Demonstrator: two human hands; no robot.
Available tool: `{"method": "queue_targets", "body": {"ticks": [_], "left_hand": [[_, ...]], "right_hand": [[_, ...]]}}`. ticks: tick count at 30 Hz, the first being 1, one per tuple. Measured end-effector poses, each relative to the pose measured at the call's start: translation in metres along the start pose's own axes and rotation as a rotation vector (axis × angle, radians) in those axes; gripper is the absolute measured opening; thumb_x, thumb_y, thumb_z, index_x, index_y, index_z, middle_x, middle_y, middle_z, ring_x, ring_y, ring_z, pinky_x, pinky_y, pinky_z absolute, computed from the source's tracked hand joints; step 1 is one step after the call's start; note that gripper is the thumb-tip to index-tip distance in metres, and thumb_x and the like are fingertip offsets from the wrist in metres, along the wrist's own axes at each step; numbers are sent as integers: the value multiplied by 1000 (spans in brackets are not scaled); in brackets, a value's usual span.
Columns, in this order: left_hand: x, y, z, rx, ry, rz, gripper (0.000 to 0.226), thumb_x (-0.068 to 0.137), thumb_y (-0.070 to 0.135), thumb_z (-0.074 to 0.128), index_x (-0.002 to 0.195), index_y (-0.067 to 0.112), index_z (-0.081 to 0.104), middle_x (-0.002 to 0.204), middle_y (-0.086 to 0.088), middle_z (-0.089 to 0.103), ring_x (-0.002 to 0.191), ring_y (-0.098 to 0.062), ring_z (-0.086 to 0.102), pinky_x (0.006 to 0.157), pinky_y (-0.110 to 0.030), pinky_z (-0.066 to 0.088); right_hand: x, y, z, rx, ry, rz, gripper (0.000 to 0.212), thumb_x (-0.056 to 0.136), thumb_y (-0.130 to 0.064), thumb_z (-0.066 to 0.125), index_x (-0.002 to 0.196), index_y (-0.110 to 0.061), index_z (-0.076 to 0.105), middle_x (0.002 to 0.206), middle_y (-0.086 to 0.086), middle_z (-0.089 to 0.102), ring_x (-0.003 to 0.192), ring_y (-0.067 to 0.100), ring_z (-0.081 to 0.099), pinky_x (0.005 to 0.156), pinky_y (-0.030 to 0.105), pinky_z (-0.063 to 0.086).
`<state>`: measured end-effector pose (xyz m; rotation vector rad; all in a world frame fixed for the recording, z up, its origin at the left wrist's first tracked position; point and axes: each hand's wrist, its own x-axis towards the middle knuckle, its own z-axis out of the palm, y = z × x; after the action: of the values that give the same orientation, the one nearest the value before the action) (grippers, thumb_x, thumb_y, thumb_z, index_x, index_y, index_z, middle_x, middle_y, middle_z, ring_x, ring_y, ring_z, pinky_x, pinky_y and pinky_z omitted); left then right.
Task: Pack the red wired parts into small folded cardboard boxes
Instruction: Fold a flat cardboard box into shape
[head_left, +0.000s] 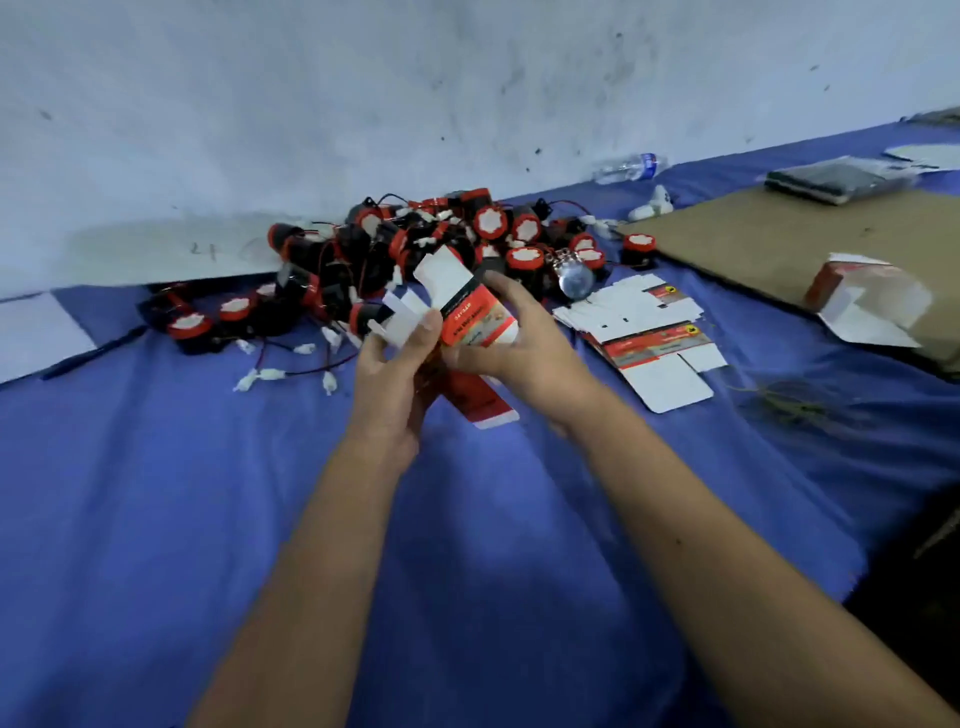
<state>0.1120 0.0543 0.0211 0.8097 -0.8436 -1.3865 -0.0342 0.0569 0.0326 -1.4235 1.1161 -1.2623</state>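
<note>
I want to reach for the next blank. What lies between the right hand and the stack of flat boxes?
In the head view, only bare blue cloth separates the right hand from the stack of flat boxes.

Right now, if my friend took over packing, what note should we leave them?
Left hand and right hand both grip one box blank, half folded, flaps open, nothing in it yet.
The red wired parts are heaped by the wall, all unpacked.
Flat blanks lie stacked to the right of the hands; another red piece lies on the blue cloth under the hands.
One folded box lies on the brown cardboard sheet.
Left to do: finish folding, put a part in, close it, repeat.
</note>
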Motion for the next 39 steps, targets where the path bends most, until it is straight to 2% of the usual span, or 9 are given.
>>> {"method": "queue_targets", "body": {"ticks": [4, 8, 11, 15, 23, 27, 30, 34, 39], "left_hand": [[-19, 35, -80, 233, 239, 321, 65, 74, 30, 91, 129, 12, 60, 122, -6, 74, 113, -25, 72, 90, -40, 61], [-36, 46, -132, 554, 444, 660, 67, 71, 34, 93, 121, 22, 50, 118, 0, 68, 109, -17, 70, 87, -37, 59], [-37, 44, -146, 733, 439, 805, 69, 73, 36, 92, 123, 30, 46, 119, 5, 64, 109, -13, 67, 86, -28, 57], [-36, 35, -141, 941, 313, 958, 71, 73, 23, 90, 127, 21, 44, 136, -3, 55, 124, -19, 57, 99, -19, 46], [-41, 38, -140, 976, 195, 977, 30, 93, 27, 62, 103, -1, 62, 138, -20, 51, 135, -24, 49, 108, -25, 41], [-40, 39, -144, 847, 237, 838, 26, 101, 17, 53, 118, 1, 63, 135, -12, 61, 134, -22, 54, 109, -44, 46], [-41, 38, -145, 792, 202, 748, 32, 101, 11, 56, 132, 6, 57, 136, -1, 62, 129, -18, 58, 109, -42, 48], [-43, 37, -142, 889, 157, 774, 33, 98, 2, 57, 120, 26, 56, 118, 14, 66, 102, -9, 64, 84, -22, 50], [-41, 33, -137, 933, 146, 836, 46, 95, -3, 61, 134, 20, 52, 129, 21, 61, 115, -10, 63, 92, -23, 51]], "right_hand": [[2, -2, 87, 41, -160, -47, 58, 82, 6, 77, 134, -7, 55, 113, 14, 72, 99, 19, 70, 95, 40, 56], [-7, 6, 147, 218, -266, -78, 55, 92, -10, 68, 143, -21, 52, 135, 7, 64, 129, 29, 56, 110, 49, 44], [-10, 15, 165, 369, -358, -55, 41, 97, -25, 61, 137, -31, 55, 132, -6, 66, 128, 27, 58, 106, 54, 49], [-10, 25, 169, 502, -223, -6, 48, 92, -23, 65, 139, -15, 55, 127, 5, 69, 119, 23, 66, 91, 36, 56], [-1, 28, 151, 424, -96, -84, 46, 87, -13, 67, 132, -12, 58, 128, 20, 64, 119, 41, 61, 85, 45, 58], [-2, 32, 148, 216, -85, -195, 39, 86, -10, 69, 123, -18, 65, 122, 8, 68, 120, 26, 62, 101, 52, 52], [-1, 32, 147, 160, -75, -212, 36, 84, -13, 71, 119, -23, 68, 117, -2, 71, 117, 15, 64, 100, 44, 54], [-1, 34, 148, 150, -27, -198, 37, 81, -21, 76, 117, -24, 67, 112, -7, 71, 109, 9, 65, 87, 29, 57], [1, 38, 148, 208, 27, -157, 32, 85, -12, 73, 115, -23, 68, 113, -7, 71, 109, 13, 66, 90, 34, 58]]}}
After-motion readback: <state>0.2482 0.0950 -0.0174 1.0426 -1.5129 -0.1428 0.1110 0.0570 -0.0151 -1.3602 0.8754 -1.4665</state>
